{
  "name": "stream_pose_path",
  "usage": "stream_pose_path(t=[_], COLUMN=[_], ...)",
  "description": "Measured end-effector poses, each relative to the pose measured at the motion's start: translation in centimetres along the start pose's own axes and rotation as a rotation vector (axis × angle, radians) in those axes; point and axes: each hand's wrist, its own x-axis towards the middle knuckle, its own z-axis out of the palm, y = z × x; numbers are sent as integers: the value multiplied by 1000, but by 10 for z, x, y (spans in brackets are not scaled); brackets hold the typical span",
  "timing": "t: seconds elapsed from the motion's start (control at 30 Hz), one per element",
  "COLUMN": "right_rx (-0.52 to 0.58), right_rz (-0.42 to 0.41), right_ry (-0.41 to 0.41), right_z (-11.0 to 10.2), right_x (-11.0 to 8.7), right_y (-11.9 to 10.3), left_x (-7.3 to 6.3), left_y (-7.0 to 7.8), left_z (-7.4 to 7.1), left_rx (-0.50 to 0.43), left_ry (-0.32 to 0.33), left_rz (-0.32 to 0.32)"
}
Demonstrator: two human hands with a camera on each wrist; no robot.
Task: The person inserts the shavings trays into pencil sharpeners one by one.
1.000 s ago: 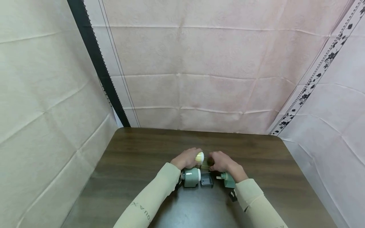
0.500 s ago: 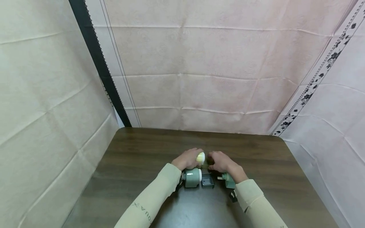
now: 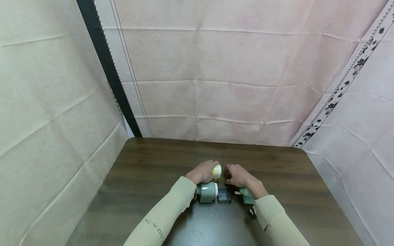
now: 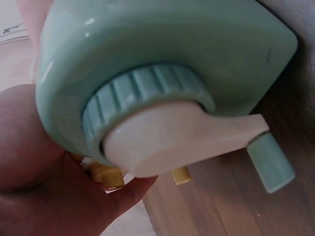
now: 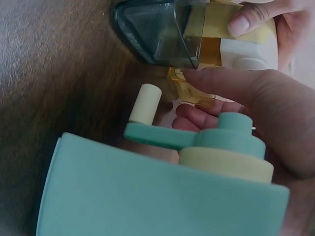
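Observation:
In the head view my left hand (image 3: 203,172) grips a yellow and white hand-crank pencil sharpener (image 3: 217,171), mostly hidden by the fingers. The left thumb lies on its yellow body in the right wrist view. Close by on the right, my right hand (image 3: 240,175) has thumb and fingertips around a clear amber piece (image 5: 197,94) beside that sharpener. A green crank sharpener (image 3: 207,192) sits just below the left hand, with a dark see-through drawer (image 3: 223,195) at its right. Under the right wrist stands another green sharpener (image 5: 162,189) with a cream crank knob.
The brown wooden table (image 3: 147,171) carries everything. A small black object (image 3: 251,212) lies by the right sleeve. Pale cloth (image 3: 197,68) hangs behind the table and along both sides.
Both hands stay nearly in place. The amber piece between them shows less than a second ago, and the head view has shifted slightly.

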Motion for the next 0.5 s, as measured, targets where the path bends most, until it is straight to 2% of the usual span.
stream_pose_path(t=[0.5], right_rx=[12], right_rz=[-58], right_ry=[26], right_z=[5], right_x=[9], right_y=[-5], left_x=[3], left_y=[-3], left_z=[2], left_rx=[8], left_ry=[8], left_rz=[12])
